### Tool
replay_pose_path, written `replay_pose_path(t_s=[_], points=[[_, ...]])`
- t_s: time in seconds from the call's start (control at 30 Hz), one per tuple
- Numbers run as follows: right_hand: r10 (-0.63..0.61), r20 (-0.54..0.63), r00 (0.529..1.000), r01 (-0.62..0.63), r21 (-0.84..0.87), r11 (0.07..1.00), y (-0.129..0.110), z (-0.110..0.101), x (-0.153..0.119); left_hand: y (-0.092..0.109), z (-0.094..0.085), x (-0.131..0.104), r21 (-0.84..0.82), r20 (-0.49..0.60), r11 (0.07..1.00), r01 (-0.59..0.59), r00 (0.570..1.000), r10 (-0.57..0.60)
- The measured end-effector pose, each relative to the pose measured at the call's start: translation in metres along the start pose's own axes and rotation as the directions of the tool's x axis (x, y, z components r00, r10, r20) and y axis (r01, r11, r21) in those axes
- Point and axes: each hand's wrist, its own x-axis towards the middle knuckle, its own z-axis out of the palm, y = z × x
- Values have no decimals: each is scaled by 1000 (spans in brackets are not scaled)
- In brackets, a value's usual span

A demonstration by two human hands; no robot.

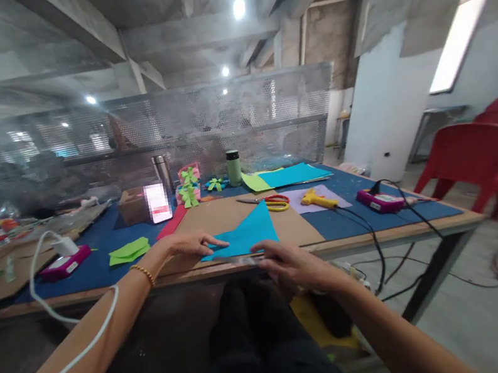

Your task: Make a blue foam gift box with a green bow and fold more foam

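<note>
A sheet of bright blue paper lies at the table's front edge on a brown board, one corner pointing up and away. My left hand rests on its left part, index finger stretched out flat and holding nothing. At the near edge, my right hand has its fingers closed around the end of a thin, greyish see-through strip, blurred; its exact kind is unclear. Just beyond the paper lie scissors with red and yellow handles. A yellow glue gun rests on lilac paper to the right.
Purple power strips stand left and right. Green paper pieces lie left. Behind are a phone, paper flowers, a green bottle and stacked coloured sheets. A white cable crosses my left arm.
</note>
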Motion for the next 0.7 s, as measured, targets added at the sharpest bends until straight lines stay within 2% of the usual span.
replay_pose_path(t_s=[0.07, 0.17, 0.3, 0.4, 0.47, 0.53, 0.6, 0.7], points=[[75, -208, 975, -109, -154, 982, 27, -23, -10, 3, 4, -3, 11, -38, 1000, -2, 999, 2], [178, -413, 893, -321, -308, 895, 73, -61, -20, 6, 10, -8, 27, -158, 998, 60, 986, -55], [218, -499, 839, -457, -428, 779, 118, -92, -26, 11, 17, -10, 92, -264, 976, 196, 950, -166], [311, -505, 805, -568, -507, 648, 127, -98, -29, 17, 21, -7, 129, -313, 965, 230, 933, -181], [309, -538, 784, -606, -557, 568, 124, -96, -28, 21, 22, -4, 129, -320, 963, 237, 929, -186], [210, -554, 806, -557, -587, 587, 116, -90, -21, 23, 23, -2, 120, -318, 962, 243, 928, -195], [80, -511, 856, -412, -580, 703, 108, -81, -5, 22, 22, -1, 118, -326, 960, 255, 923, -205], [-29, -405, 914, -164, -434, 886, 100, -65, 36, 18, 18, 4, 109, -329, 961, 254, 922, -206]])
